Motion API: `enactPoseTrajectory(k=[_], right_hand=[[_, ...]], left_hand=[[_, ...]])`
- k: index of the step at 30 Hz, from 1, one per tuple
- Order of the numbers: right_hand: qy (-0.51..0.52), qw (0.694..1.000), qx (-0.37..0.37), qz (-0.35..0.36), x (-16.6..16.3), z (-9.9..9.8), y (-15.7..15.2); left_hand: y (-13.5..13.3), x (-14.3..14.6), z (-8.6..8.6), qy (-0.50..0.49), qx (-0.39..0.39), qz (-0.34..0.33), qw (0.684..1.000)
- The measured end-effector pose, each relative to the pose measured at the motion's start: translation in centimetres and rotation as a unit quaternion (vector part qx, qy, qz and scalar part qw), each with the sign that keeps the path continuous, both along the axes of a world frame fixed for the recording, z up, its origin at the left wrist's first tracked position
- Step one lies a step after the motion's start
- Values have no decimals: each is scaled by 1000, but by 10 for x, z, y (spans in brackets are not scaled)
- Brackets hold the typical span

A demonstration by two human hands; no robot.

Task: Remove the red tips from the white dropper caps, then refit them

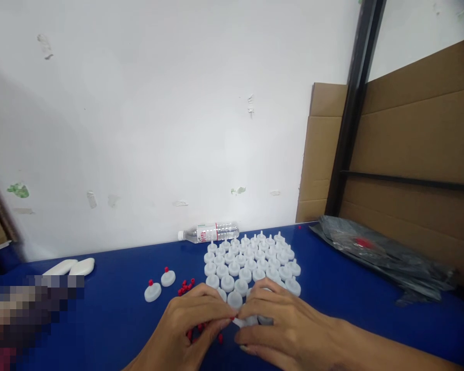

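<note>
My left hand (pixel 189 319) is closed in a pinch on a small red cap (pixel 232 318), of which only a sliver shows at the fingertips. My right hand (pixel 282 319) grips a white nozzle lid (pixel 249 322), mostly covered by the fingers. The fingertips of both hands nearly meet, with the red cap at the lid's tip. Just beyond them stand rows of white nozzle lids (pixel 250 264), spouts up. Several loose red caps (pixel 185 287) lie beside and under my left hand. Farther left, two white lids (pixel 152 292) have red caps on their spouts.
A clear plastic bottle (pixel 209 233) lies on its side by the wall, behind the lids. Crumpled grey plastic bags (pixel 379 257) spread over the blue table (pixel 112 314) at right. Two white rounded objects (pixel 81 267) lie at left, near a pixelated patch. Cardboard sheets (pixel 417 139) stand behind a dark post.
</note>
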State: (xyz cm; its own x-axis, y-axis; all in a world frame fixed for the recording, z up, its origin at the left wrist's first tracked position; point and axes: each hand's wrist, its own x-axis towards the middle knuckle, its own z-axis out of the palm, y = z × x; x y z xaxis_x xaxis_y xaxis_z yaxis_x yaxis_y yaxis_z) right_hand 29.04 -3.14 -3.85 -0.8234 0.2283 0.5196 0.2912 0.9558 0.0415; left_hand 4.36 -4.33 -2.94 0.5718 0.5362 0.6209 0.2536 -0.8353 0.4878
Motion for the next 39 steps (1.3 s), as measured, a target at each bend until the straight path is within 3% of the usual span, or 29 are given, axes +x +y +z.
enactPoseTrajectory(k=[9, 16, 20, 23, 29, 39], right_hand=[[26, 1000, 3, 12, 0, -2, 2], [134, 990, -36, 16, -1, -2, 0], [139, 989, -25, 36, -4, 0, -3], [135, 990, -4, 31, -4, -1, -5], [183, 982, -43, 26, -5, -3, -6], [181, 982, 9, 54, -3, -4, -9]], left_hand=[[9, -3, -13, 19, 34, 7, 999], [1, 0, -5, 73, 151, 69, 984], [2, 1, -5, 120, 215, 77, 966], [3, 1, -10, 140, 213, 71, 964], [1, 2, -14, 116, 210, 66, 969], [-1, 3, -14, 89, 215, 72, 970]])
